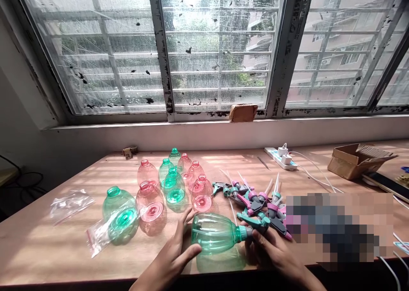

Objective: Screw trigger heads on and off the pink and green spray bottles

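Observation:
A clear green spray bottle (214, 233) lies sideways above the table's front edge, its neck to the right. Around its base is my left hand (172, 250), with the thumb at the lower edge and the fingers behind. My right hand (275, 248) grips the grey collar of the green-and-grey spray head (255, 220) at the neck; some of its fingers are hidden. Just beyond lies a pile of pink, green and grey trigger spray heads (255, 199) with thin tubes. Several open-necked bottles stand to the left, among them a pink bottle (150, 206) and a green bottle (119, 212).
Plastic bags (107, 231) lie on the left of the wooden table (57, 248). At the back right are a white power strip (281, 158) with plugs and cables, and an open cardboard box (354, 161). A blurred patch covers the right front. Windows rise behind.

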Demonstrator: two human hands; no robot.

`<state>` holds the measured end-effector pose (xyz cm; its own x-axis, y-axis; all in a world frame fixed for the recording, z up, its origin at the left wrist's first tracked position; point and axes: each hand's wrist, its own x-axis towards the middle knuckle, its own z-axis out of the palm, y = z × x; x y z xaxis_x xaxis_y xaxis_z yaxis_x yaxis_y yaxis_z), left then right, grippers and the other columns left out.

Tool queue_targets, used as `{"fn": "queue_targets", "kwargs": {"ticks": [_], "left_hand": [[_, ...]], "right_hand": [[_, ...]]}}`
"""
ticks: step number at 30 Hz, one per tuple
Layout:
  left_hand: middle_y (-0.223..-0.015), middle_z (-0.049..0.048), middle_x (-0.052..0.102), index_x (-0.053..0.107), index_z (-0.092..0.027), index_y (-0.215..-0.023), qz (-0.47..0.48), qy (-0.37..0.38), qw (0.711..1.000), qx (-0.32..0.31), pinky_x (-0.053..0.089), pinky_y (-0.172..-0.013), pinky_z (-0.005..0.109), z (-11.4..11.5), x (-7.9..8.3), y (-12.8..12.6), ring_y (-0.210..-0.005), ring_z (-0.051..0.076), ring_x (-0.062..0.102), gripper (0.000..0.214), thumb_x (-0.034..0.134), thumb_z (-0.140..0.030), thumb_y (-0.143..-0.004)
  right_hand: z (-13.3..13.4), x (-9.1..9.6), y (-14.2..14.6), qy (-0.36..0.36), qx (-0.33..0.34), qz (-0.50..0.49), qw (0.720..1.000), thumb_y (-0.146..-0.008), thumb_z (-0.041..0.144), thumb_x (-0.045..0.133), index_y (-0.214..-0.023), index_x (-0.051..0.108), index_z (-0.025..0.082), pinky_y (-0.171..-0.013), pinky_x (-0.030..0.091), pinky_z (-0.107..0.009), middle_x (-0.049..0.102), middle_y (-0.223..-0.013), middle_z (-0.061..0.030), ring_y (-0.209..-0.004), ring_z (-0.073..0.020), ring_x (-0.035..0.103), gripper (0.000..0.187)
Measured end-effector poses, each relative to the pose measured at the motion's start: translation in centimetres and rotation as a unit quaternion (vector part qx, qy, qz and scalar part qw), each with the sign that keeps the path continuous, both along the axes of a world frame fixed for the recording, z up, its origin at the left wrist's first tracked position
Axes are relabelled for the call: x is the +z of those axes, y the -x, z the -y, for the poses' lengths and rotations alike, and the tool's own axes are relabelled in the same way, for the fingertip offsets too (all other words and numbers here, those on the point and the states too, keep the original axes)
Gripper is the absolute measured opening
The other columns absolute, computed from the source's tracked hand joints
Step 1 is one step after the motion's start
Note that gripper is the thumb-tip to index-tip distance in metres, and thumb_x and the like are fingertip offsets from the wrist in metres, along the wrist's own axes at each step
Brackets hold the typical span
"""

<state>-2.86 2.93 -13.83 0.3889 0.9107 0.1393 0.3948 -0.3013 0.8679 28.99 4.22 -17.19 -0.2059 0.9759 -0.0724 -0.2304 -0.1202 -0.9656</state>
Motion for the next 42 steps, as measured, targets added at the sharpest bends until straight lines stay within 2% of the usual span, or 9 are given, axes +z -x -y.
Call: {"fn": "queue_targets", "kwargs": {"ticks": [3,6,10,14,19,24,27,32,42], "left_hand": [[-0.176,0.0132,0.032,0.027,-0.027,-0.168,-0.01,0.028,0.999,0.019,0.017,-0.134,0.057,-0.2,0.1,-0.1,-0.164,0.038,0.023,0.079,0.051,-0.067,-0.104],[-0.175,0.0117,0.033,0.033,-0.029,-0.166,0.005,0.018,1.0,0.013,0.018,-0.134,0.058,-0.2,0.0,0.0,-0.164,0.038,0.023,0.08,0.062,-0.064,-0.1],[-0.171,0.0111,0.041,0.033,-0.033,-0.164,0.053,0.003,0.999,-0.012,0.032,-0.13,0.056,0.0,-0.2,0.1,-0.157,0.038,0.038,0.083,0.076,-0.052,-0.096],[-0.164,0.0112,0.049,0.033,-0.035,-0.164,0.06,-0.002,0.998,-0.031,0.046,-0.122,0.05,0.0,-0.4,-0.1,-0.142,0.035,0.058,0.085,0.08,-0.041,-0.094],[-0.167,0.0096,0.045,0.033,-0.038,-0.163,0.046,-0.047,0.997,-0.048,0.048,-0.121,0.047,-0.3,-1.0,0.0,-0.142,0.034,0.058,0.08,0.078,-0.033,-0.096],[-0.169,0.0101,0.043,0.03,-0.041,-0.163,-0.022,-0.151,0.988,-0.026,0.046,-0.124,0.05,-0.7,-2.3,0.2,-0.151,0.038,0.049,0.084,0.079,-0.038,-0.096],[-0.172,0.012,0.04,0.029,-0.04,-0.165,-0.103,-0.23,0.968,0.012,0.043,-0.125,0.056,-0.7,-3.1,0.1,-0.155,0.041,0.043,0.083,0.077,-0.042,-0.097],[-0.17,0.0158,0.043,0.031,-0.033,-0.166,-0.155,-0.338,0.927,0.041,0.048,-0.121,0.054,-0.7,-4.0,-0.3,-0.151,0.039,0.05,0.07,0.062,-0.048,-0.105],[-0.171,0.0116,0.043,0.028,-0.038,-0.167,-0.135,-0.291,0.947,0.031,0.046,-0.123,0.053,-0.6,-3.3,-1.0,-0.15,0.038,0.051,0.078,0.067,-0.054,-0.101]], "right_hand": [[0.1,-0.2,-0.1,0.0,-0.009,0.028,1.0,-0.075,0.075,0.084,-0.1,0.076,0.018,-0.05,0.039,-0.023,0.058,-0.065,0.0038,-0.054,-0.0109,0.05,0.062],[0.5,-0.1,-0.3,-0.03,-0.012,0.06,0.998,-0.078,0.077,0.079,-0.103,0.078,0.02,-0.054,0.047,-0.028,0.062,-0.067,0.0011,-0.058,-0.016,0.054,0.062],[0.8,0.3,-0.6,-0.075,-0.035,0.092,0.992,-0.079,0.079,0.076,-0.109,0.08,0.027,-0.077,0.06,-0.038,0.076,-0.105,-0.0078,-0.081,-0.0263,0.068,0.06],[0.7,0.4,-0.6,-0.079,-0.058,0.099,0.99,-0.076,0.079,0.078,-0.107,0.08,0.026,-0.1,0.057,-0.043,0.078,-0.105,-0.0092,-0.107,-0.035,0.07,0.062],[0.5,0.8,-0.3,-0.043,-0.036,0.073,0.996,-0.081,0.075,0.077,-0.103,0.08,0.022,-0.076,0.059,-0.037,0.077,-0.089,-0.0054,-0.083,-0.0273,0.072,0.058],[0.2,1.5,0.2,-0.02,0.03,0.048,0.998,-0.088,0.079,0.067,-0.119,0.068,0.017,-0.048,0.044,-0.024,0.074,-0.063,-0.0027,-0.053,-0.0183,0.068,0.07],[-0.2,1.6,0.5,-0.027,0.02,0.026,0.999,-0.086,0.079,0.07,-0.111,0.066,0.016,-0.045,0.045,-0.023,0.076,-0.066,-0.0046,-0.05,-0.017,0.069,0.068],[-0.7,1.4,0.5,-0.015,0.026,-0.002,1.0,-0.087,0.077,0.071,-0.108,0.066,0.015,-0.042,0.048,-0.023,0.072,-0.058,-0.0016,-0.046,-0.0185,0.07,0.066],[-1.3,0.5,-0.3,0.006,0.05,-0.055,0.997,-0.09,0.074,0.07,-0.11,0.063,0.019,-0.043,0.047,-0.022,0.077,-0.064,-0.004,-0.045,-0.0167,0.068,0.059]]}}
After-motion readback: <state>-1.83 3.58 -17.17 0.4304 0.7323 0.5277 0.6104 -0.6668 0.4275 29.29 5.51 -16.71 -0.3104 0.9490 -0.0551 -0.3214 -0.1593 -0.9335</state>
